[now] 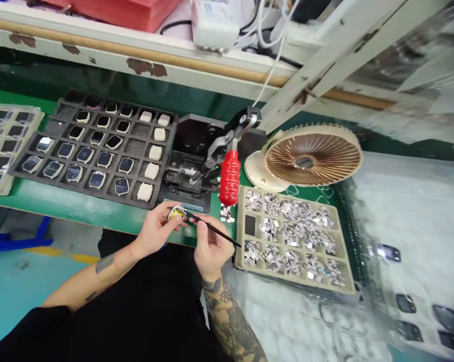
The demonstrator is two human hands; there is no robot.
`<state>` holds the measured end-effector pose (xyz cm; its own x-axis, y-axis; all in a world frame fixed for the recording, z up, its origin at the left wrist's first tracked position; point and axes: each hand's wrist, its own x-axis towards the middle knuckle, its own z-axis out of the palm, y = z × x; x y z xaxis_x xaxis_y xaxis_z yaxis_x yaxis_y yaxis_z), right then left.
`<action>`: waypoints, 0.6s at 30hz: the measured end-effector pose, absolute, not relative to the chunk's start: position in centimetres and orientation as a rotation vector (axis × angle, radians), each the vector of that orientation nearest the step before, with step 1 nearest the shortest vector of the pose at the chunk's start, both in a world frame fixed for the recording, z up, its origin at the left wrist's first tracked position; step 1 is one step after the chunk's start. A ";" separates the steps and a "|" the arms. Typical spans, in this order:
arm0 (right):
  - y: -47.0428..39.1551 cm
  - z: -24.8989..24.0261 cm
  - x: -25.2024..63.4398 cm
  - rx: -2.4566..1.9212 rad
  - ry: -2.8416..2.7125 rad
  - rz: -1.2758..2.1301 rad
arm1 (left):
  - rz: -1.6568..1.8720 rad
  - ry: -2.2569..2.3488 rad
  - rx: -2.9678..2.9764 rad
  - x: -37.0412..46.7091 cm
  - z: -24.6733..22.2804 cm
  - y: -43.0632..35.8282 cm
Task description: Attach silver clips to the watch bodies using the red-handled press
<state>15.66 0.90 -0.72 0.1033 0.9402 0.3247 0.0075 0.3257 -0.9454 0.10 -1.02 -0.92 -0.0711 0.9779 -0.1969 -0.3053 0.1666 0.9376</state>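
Between the thumb and fingers of my left hand (157,229) is a small watch case (177,213), light-rimmed with a yellow patch inside. My right hand (211,246) is closed around black tweezers (215,230), whose tip reaches the case's right edge. Both hands are near the front edge of the green bench, just before a black toggle press (191,171) with a red handle (230,178). Left of the press, a dark foam tray (136,146) carries several watch cases, some with dark screens up, others pale. Fingers partly hide the case.
On the right, a beige compartment tray (241,221) is filled with small silvery pieces. Behind it stands a beige fan (313,156). Clear plastic trays (419,211) lie further right, another tray (38,118) at far left. A shelf (109,58) runs above the bench.
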 end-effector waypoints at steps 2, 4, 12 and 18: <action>0.7 -1.2 15.4 -1.001 -1.285 0.896 | 1.281 1.149 0.816 0.0 -1.0 -1.2; 0.6 -1.5 15.4 -1.003 -1.329 0.907 | 1.278 1.157 0.831 0.0 -1.1 -1.3; 0.9 -1.5 15.3 -1.041 -1.313 0.937 | 1.275 1.157 0.893 -0.1 -1.5 -1.6; 0.3 -1.0 15.4 -0.982 -1.186 1.280 | 1.308 1.130 0.900 -0.2 -1.7 -1.6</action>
<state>15.45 0.33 -1.02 -0.0774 0.9926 0.0931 -0.1690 0.0790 -0.9824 -0.21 -1.64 -1.65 -0.0774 0.9904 -0.1145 -0.2570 0.0912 0.9621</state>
